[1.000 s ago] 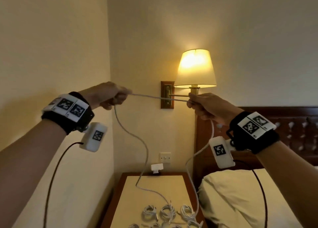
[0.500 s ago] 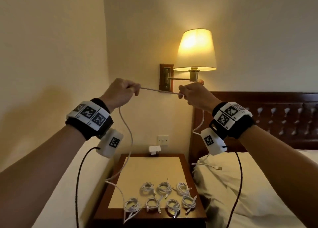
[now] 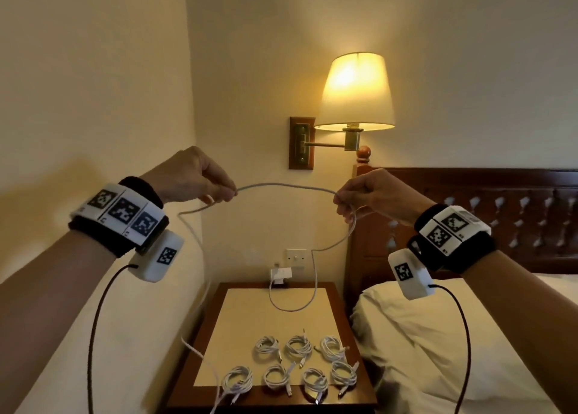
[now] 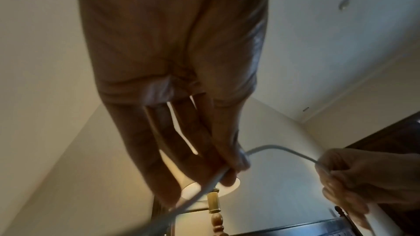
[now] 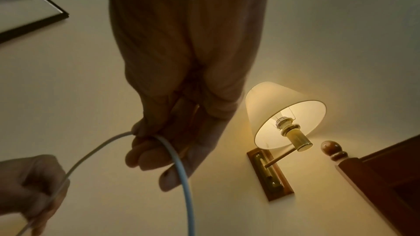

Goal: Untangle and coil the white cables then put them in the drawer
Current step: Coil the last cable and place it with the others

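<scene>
Both hands are pinching 1 white cable (image 3: 283, 187) below the wall lamp (image 3: 356, 91): left hand (image 3: 187, 176) and right hand (image 3: 372, 194) level, the span between them arching sideways. Both tails are hanging toward the nightstand (image 3: 212, 313), where 7 coils (image 3: 298, 346) are lying; open air is surrounding the hands.

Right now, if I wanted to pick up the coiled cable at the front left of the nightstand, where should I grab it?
Pinch across the bundled ring of the front-left coiled cable, coming straight down from above. It lies flat on the nightstand, so the sides give little to hold. Grab the loops, not the loose plug end trailing toward the front edge, or it would probably unwind.
</scene>
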Demonstrator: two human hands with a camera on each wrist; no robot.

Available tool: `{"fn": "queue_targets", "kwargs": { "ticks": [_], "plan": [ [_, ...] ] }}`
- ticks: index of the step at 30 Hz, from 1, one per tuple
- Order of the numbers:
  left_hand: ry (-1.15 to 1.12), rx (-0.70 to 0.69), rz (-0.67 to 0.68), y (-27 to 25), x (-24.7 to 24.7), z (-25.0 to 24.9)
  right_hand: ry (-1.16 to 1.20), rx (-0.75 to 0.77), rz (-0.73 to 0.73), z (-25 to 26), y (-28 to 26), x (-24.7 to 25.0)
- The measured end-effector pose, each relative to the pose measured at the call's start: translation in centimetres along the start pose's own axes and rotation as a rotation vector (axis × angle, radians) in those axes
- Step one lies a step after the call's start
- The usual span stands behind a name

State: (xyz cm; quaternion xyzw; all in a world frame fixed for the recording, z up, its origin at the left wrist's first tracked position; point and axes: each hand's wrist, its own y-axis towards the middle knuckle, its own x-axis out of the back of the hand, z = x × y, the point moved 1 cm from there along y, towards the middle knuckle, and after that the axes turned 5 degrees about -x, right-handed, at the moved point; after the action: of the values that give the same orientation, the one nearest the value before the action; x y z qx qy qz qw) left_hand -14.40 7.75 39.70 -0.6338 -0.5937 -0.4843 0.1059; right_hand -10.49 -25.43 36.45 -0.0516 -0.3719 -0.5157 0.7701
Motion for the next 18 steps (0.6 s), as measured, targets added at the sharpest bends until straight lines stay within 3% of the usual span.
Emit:
{"fn": "queue_targets", "kwargs": {
  "ticks": [5, 8, 10, 12, 14, 16, 18],
  "plan": [
    [0.07, 0.036, 0.324, -0.7, -1.6, -1.6, 0.005, 0.027, 0.039, 0.9, 0.4, -2.4],
    [-0.109, -0.066, 0.315, -0.3, -3.0, -3.7, -0.015, 0.068, 0.079, 2.3, 1.3, -4.0],
    [-0.111, -0.099, 0.284, -0.2, -4.5, -4.7, -0.048, 0.113, 0.041, 3.2, 1.8, -4.6],
    [-0.025, -0.166, 0.142, 0.0, -5.3, -4.8, -0.132, 0.167, -0.022, 3.8, 2.1, -5.2],
    [0.138, -0.236, -0.096, 0.1, -4.5, -3.8, -0.267, 0.179, -0.073, 3.6, 2.0, -5.8],
    [0.287, -0.209, -0.305, -0.2, -2.8, -2.5, -0.361, 0.152, -0.113, 2.4, 1.6, -6.0],
    [0.368, -0.129, -0.404, -0.8, -1.5, -1.0, -0.35, 0.131, -0.148, 1.1, 1.0, -6.1]
  ]
}}
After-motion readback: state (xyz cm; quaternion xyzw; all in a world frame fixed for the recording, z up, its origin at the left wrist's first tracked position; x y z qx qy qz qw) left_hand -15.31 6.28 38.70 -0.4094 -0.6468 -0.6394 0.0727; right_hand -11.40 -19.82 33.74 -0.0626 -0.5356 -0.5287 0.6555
